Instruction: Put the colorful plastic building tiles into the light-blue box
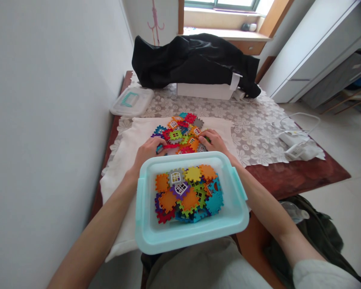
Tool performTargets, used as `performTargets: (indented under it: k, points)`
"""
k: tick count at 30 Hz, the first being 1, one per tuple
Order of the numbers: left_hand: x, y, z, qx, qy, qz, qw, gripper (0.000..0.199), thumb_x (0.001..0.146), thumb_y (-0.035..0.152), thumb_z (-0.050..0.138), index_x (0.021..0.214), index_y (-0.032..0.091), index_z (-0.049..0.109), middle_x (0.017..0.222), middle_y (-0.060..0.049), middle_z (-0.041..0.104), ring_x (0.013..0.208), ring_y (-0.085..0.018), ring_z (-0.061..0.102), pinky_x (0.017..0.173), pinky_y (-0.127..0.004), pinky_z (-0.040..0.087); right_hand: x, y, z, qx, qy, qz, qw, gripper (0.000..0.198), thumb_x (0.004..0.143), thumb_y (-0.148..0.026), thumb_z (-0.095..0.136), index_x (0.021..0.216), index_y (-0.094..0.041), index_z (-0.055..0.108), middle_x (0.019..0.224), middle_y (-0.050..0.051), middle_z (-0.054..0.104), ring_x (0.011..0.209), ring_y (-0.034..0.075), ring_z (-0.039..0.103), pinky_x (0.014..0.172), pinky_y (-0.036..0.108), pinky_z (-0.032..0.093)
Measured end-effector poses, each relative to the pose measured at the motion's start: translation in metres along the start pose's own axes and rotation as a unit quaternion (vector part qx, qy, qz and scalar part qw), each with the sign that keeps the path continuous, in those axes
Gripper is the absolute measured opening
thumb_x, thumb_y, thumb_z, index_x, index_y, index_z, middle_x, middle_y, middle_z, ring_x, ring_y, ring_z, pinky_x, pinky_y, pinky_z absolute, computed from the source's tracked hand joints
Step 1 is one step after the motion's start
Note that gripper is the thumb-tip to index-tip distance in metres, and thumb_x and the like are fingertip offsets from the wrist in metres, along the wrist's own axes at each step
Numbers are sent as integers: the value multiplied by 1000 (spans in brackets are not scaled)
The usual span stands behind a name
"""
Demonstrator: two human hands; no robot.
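Note:
Colourful interlocking plastic building tiles (176, 134) with toothed edges lie in a loose pile on the white cloth; some have window-like grilles. My left hand (149, 151) is at the pile's left edge, its fingers curled round a blue tile (159, 149), close to a red one. At the right edge my right hand (215, 141) has its fingers bent, with a green tile (208, 139) showing between thumb and fingers. Nearer to me, between my forearms, a light turquoise plastic tub (142, 216) holds more tiles, orange, yellow, blue, purple, green and red. Parts of both hands' fingers are hidden.
The white cloth (124, 160) lies over a lace-covered table (249, 136). A clear lid (132, 101) with a turquoise handle rests at the far left, beside the wall. Black fabric (195, 60) drapes a white box at the back. A cable and white packet (299, 146) lie on the right.

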State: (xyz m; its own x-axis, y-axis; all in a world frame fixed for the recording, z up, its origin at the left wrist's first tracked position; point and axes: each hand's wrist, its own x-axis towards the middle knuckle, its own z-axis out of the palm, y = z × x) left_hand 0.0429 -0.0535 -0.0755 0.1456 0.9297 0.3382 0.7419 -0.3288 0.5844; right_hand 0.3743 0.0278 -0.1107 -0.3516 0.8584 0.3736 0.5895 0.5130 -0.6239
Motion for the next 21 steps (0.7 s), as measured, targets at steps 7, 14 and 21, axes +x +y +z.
performTargets:
  k: [7,14,21]
  points:
    - [-1,10,-1,-110,130,-51,984,32,92,41,76,119,24,76,103,-5,82,95,-23,75,91,-36,61,1,3,2,12,10,-8,1000,49,115,-65,51,106,-27,80,116,12,80,116,32,73,108,49,57]
    - [6,8,2,-251,188,-101,944,26,84,36,77,106,22,75,105,-6,80,99,-23,75,91,-35,62,1,1,1,19,10,-8,1000,50,114,-66,51,106,-26,79,116,12,81,115,32,73,107,48,57]
    - [15,-11,7,-466,200,-223,832,45,74,30,81,116,26,66,113,-7,79,92,-19,77,75,-29,67,2,1,0,20,6,-5,1000,50,114,-66,51,105,-26,79,115,12,81,115,32,73,107,48,57]
